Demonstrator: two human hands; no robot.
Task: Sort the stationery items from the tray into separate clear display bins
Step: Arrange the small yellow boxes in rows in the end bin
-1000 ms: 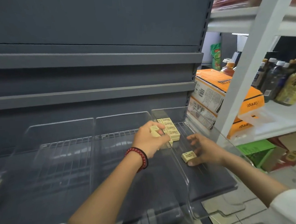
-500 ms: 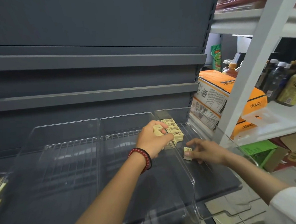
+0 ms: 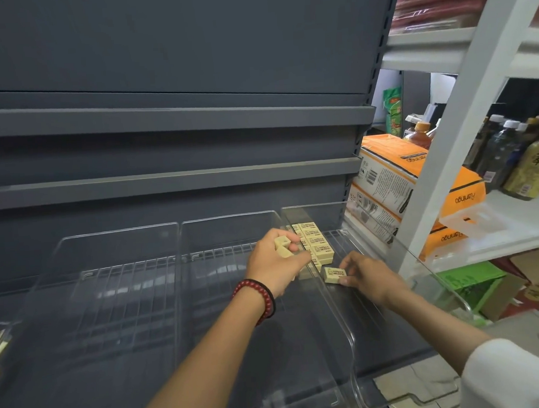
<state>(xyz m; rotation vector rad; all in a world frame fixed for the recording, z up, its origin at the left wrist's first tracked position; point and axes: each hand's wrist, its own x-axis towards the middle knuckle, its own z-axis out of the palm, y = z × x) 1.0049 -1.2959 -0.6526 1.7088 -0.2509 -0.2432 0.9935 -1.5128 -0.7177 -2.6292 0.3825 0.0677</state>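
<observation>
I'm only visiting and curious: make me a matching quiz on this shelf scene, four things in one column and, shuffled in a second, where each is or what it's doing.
Column one:
1 left hand
2 right hand
3 row of erasers
4 orange boxes

Column two:
A stacked to the right of the grey shelving
B pinches a single eraser
C grips loose erasers, bracelet on its wrist
D lined up at the back of the rightmost clear bin

Pairs: 1-C, 2-B, 3-D, 4-A

head view, downward (near shelf [image 3: 172,190])
</observation>
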